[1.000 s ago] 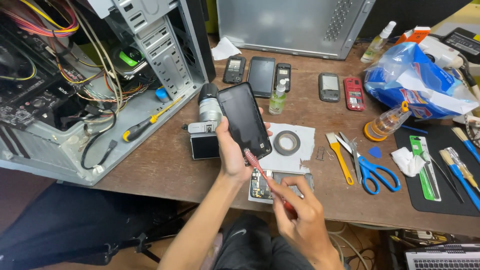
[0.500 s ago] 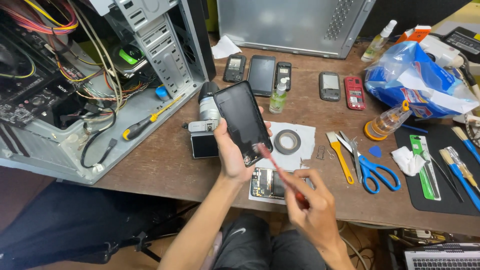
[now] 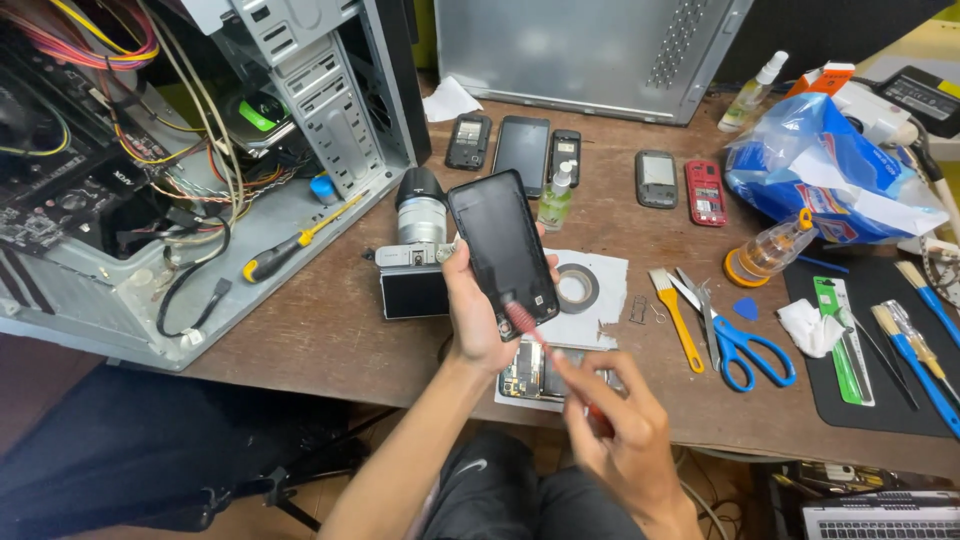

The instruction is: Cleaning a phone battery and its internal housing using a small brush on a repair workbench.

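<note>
Holding firm with the left hand (image 3: 478, 312): fingers wrapped around the lower end of a black smartphone (image 3: 503, 246), tilted up above the wooden table (image 3: 330, 330), just beside a silver camera (image 3: 418, 250). Pinched in the right hand (image 3: 618, 432), narrow and closed, a small red-handled tool (image 3: 540, 342), its blurred tip at the bottom edge of the phone.

To do this well, probably: keep the phone steady, press lightly, keep the tip straight so as not to slip or scratch the glass.

Underneath, on white paper (image 3: 600, 290), an opened phone board (image 3: 535, 372) and a roll of black tape (image 3: 576, 288). Farther right, blue scissors (image 3: 745, 345) and a yellow brush (image 3: 676, 318).
</note>
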